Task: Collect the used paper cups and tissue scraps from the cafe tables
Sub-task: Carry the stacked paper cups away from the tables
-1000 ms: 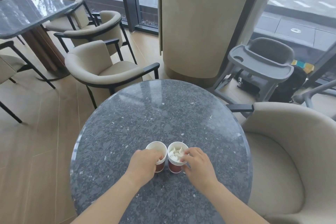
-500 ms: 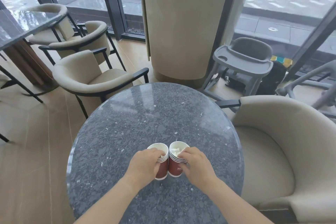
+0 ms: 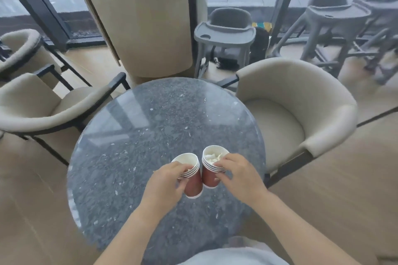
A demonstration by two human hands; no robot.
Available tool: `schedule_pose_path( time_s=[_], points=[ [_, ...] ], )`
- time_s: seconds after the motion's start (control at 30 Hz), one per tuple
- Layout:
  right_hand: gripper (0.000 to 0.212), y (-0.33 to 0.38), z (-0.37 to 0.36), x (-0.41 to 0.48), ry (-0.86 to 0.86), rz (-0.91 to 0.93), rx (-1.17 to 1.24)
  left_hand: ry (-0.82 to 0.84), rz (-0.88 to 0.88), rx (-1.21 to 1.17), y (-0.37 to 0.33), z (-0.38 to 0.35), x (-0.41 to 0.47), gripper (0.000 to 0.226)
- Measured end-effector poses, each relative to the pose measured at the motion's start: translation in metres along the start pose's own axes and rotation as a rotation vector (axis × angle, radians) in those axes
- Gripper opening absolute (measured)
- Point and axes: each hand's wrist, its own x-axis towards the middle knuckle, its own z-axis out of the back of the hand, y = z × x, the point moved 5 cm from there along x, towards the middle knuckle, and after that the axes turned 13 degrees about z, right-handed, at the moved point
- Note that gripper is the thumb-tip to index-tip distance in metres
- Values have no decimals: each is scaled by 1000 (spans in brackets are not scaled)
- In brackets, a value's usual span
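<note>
Head view is looking down on a round, dark grey speckled stone table (image 3: 150,135), where a person is working with both bare hands over its near half. The left hand (image 3: 165,180) is gripping a nested stack of red paper cups with white rims (image 3: 192,186), its fingers curling round the upper part near the banded rims. The right hand (image 3: 239,173) is holding a second nested stack of red paper cups (image 3: 209,177) in the same way, with its fingertips pinching the rim. Crumpled white tissue scraps (image 3: 212,157) are sitting inside the top cup of that second stack. The two stacks are standing side by side, their red walls touching, and the left one is tilting slightly; whether their bases are resting on the tabletop cannot be told. A beige upholstered armchair (image 3: 290,101) is standing just beside the table on the right, and another beige armchair with a dark frame (image 3: 32,105) is standing on the left. Beyond the table a wide beige column (image 3: 146,17) is rising, with a grey plastic high chair (image 3: 225,30) beside it.
</note>
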Motion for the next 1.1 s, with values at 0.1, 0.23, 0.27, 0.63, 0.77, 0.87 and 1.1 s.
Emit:
schedule_pose_path(
  time_s=[0.1,0.23,0.27,0.63,0.77,0.87,1.1],
  points=[
    [24,21,-1,-26,-37,-67,-25,49,-74,-4,5,-2,-14,31],
    [25,48,0,-71,-74,-165,-90,153,-190,3,4,-16,-31,34],
    [25,54,0,-83,-86,-198,-111,179,-224,9,2,-22,-35,36],
    [23,105,21,-251,-415,-668,-200,512,-623,88,-83,-89,-114,37],
    [22,124,28,-308,-511,-805,-243,606,-746,121,-117,-109,-149,38],
    [21,137,33,-348,-550,-864,-263,651,-810,139,-141,-126,-179,37],
    [22,165,66,-488,-679,-1005,-308,732,-966,200,-216,-197,-299,39]
  ],
)
